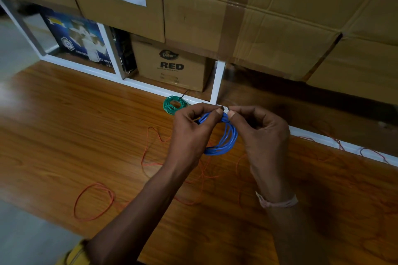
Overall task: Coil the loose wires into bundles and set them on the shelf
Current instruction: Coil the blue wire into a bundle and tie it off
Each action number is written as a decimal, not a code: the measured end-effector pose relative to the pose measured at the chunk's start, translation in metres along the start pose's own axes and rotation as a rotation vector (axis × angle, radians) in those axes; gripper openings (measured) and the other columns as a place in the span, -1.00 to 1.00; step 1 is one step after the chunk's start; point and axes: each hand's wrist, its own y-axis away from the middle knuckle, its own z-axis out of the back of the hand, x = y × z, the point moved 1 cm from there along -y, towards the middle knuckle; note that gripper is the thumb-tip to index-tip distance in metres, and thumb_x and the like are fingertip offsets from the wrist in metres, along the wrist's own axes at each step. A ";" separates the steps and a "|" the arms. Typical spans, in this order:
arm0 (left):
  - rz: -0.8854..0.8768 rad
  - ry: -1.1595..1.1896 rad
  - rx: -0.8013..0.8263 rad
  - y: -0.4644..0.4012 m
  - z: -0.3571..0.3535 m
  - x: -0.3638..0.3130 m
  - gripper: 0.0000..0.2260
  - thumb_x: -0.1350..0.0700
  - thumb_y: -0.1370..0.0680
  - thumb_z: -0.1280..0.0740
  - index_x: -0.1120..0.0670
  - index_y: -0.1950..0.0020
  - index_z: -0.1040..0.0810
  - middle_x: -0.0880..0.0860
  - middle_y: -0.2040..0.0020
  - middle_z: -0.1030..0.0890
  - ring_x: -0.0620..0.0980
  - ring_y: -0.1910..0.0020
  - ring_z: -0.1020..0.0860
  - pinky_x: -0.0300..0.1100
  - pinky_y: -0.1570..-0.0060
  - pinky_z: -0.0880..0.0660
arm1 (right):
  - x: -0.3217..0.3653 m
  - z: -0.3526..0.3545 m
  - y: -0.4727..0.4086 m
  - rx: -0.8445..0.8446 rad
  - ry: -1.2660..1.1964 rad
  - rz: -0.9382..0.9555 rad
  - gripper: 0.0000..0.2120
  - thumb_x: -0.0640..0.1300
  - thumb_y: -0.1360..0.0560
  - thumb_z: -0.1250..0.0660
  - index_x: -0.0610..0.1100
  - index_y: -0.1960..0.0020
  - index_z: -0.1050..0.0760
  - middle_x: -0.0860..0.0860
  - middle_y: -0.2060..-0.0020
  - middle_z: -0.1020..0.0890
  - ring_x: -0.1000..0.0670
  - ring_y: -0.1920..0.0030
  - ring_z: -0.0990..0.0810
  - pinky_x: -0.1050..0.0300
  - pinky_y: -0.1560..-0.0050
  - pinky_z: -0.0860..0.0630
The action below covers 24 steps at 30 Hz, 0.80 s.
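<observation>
While both hands (226, 127) pinch blue coil (226, 144), RED carton (172, 66) fills shelf (216, 84) bay.

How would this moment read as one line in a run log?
left hand: holds blue coil | right hand: pinches its top | green coil: floor by shelf | orange wire: loose

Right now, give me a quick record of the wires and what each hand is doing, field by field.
blue wire: coiled, held above the floor
left hand: pinches the blue coil's top
right hand: pinches at the same spot
green wire: coiled, on the wooden floor by the shelf edge
orange wire: loose, spread over the floor
</observation>
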 end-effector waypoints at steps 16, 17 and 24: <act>-0.014 -0.067 -0.009 -0.001 -0.005 -0.007 -0.94 0.24 -0.60 -0.48 0.17 0.00 -0.76 0.04 0.14 -0.77 0.06 0.07 -0.75 0.16 -0.05 -0.66 | 0.008 0.002 0.000 0.001 0.014 0.011 -0.92 -0.27 -0.50 -0.51 -0.15 0.03 -0.74 0.08 0.17 -0.77 0.14 0.10 -0.74 0.24 0.02 -0.64; -0.013 -0.071 -0.009 -0.001 -0.005 -0.007 -0.94 0.24 -0.60 -0.48 0.17 0.00 -0.76 0.04 0.14 -0.77 0.06 0.07 -0.75 0.16 -0.05 -0.66 | 0.008 0.002 0.000 0.001 0.009 0.012 -0.92 -0.27 -0.50 -0.51 -0.15 0.03 -0.74 0.07 0.17 -0.77 0.13 0.10 -0.74 0.23 0.02 -0.64; -0.022 -0.098 -0.014 -0.002 -0.005 -0.006 -0.93 0.23 -0.60 -0.47 0.17 0.01 -0.76 0.05 0.15 -0.77 0.07 0.08 -0.74 0.18 -0.02 -0.65 | 0.006 0.002 0.000 0.004 0.002 0.006 -0.92 -0.26 -0.50 -0.51 -0.16 0.02 -0.74 0.06 0.16 -0.77 0.12 0.09 -0.74 0.24 0.02 -0.63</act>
